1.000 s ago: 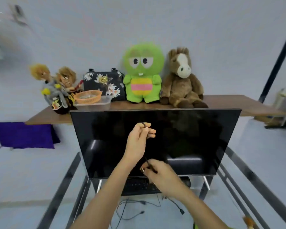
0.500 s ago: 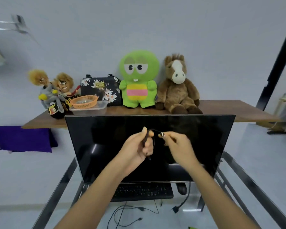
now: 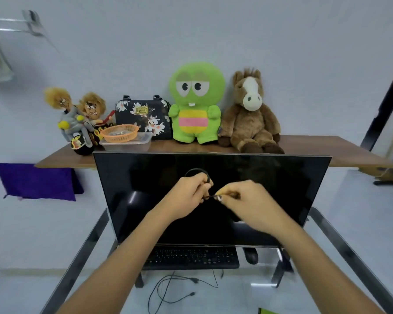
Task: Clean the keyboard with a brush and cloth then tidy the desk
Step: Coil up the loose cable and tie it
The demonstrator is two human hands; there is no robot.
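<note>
Both hands are raised in front of the dark monitor (image 3: 281, 189). My left hand (image 3: 186, 196) pinches a thin black cable (image 3: 194, 170) that loops above its fingers. My right hand (image 3: 247, 200) holds the cable's end with its small plug between thumb and fingers, close to the left hand. The black keyboard (image 3: 191, 258) lies on the glass desk (image 3: 327, 279) under the monitor's lower edge. A black mouse (image 3: 251, 256) sits to the right of the keyboard. No brush or cloth shows in view.
Loose black cables (image 3: 168, 288) lie below the glass near the keyboard. Behind the monitor, a wooden shelf (image 3: 315, 150) carries plush toys, a floral bag (image 3: 143, 114), and an orange basket (image 3: 119, 133) in a clear tub. A purple cloth (image 3: 34, 181) hangs at left.
My right hand rose from near the keyboard to meet the left hand in front of the screen. The cable now forms a loop above my left hand.
</note>
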